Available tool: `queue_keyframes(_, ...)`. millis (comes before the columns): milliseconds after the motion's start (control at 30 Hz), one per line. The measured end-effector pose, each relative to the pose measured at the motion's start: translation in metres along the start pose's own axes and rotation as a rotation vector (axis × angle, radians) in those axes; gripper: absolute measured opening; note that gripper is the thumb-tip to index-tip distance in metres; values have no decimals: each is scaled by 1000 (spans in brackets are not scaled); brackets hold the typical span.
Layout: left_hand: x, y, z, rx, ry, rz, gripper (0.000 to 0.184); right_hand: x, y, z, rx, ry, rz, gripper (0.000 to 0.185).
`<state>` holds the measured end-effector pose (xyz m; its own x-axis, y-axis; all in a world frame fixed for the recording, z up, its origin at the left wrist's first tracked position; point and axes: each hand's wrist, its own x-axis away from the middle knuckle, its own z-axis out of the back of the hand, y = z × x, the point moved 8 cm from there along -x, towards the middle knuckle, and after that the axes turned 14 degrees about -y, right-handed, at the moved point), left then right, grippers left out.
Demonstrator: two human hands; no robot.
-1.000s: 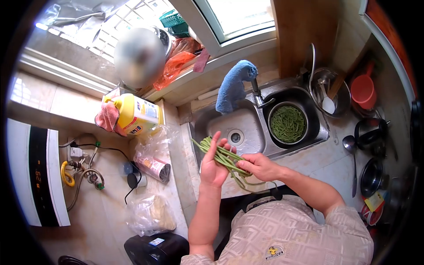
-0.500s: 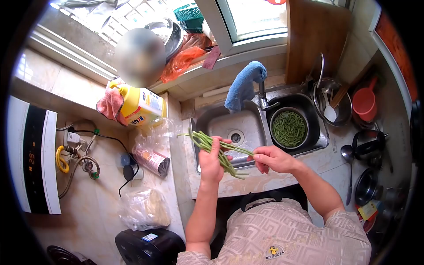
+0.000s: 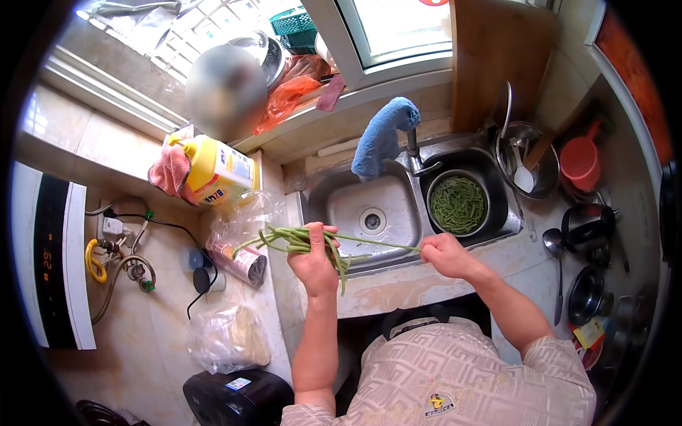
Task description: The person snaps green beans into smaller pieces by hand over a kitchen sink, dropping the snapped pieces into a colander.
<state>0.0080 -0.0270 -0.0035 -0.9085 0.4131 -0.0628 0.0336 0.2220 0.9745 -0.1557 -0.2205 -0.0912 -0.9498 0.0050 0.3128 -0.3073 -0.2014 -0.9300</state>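
A loose bundle of long green beans (image 3: 288, 238) is held in my left hand (image 3: 315, 261), in front of the left sink basin (image 3: 334, 206). Some beans hang below the fingers and others stick out to the left. One bean (image 3: 380, 245) stretches straight from the bundle across to my right hand (image 3: 446, 255), whose fingers pinch its far end. In the right basin sits a round pot (image 3: 485, 192) holding many short green bean pieces (image 3: 458, 204). My right hand is just below that basin's front edge.
A blue towel (image 3: 383, 138) drapes over the faucet (image 3: 419, 163). Left of the sink stand a yellow jug (image 3: 220, 170) and plastic-wrapped packages (image 3: 231, 337). On the right are a metal bowl (image 3: 543, 177) with utensils, a red dipper (image 3: 581, 163) and a ladle (image 3: 558, 270).
My hands have moved apart, the left leftward and the right slightly right. One bean is now drawn out long between them. The view has shifted slightly.
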Motion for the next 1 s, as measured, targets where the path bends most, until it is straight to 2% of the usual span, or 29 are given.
queue_keyframes(100,4,15,2,2,89,-86,18,-11,40,-12,114,-24,-164,23)
queue_keyframes(200,-1,27,-6,54,-2,-51,16,-8,46,-25,-347,-122,-100,27)
queue_keyframes(300,0,20,-22,7,-92,35,18,-16,20,-19,-826,-59,-46,26)
queue_keyframes(400,4,17,-34,27,-116,89,19,-21,-48,-8,-358,111,366,24)
queue_keyframes(500,5,16,-39,53,-117,93,19,-20,-72,-24,-98,-62,466,21)
queue_keyframes(600,4,17,-34,30,-89,84,19,-19,-53,-42,-416,-276,246,19)
queue_keyframes(633,3,18,-30,14,-69,86,20,-17,-56,-42,-364,-250,328,18)
queue_keyframes(733,3,12,-23,7,-34,83,19,-13,-49,-42,-353,-254,192,16)
queue_keyframes(833,9,9,-14,81,53,2,19,-24,-13,-38,-726,-26,66,18)
queue_keyframes(900,9,22,-9,129,104,-117,17,-28,16,-31,-1098,-13,51,18)
queue_keyframes(933,9,26,-15,91,55,-76,17,-29,29,-30,-1285,-10,41,18)
queue_keyframes(967,10,28,-23,55,8,-39,17,-33,29,-35,-1400,-132,114,19)
queue_keyframes(1000,13,26,-28,19,-33,5,16,-34,16,-32,-1314,-115,127,19)
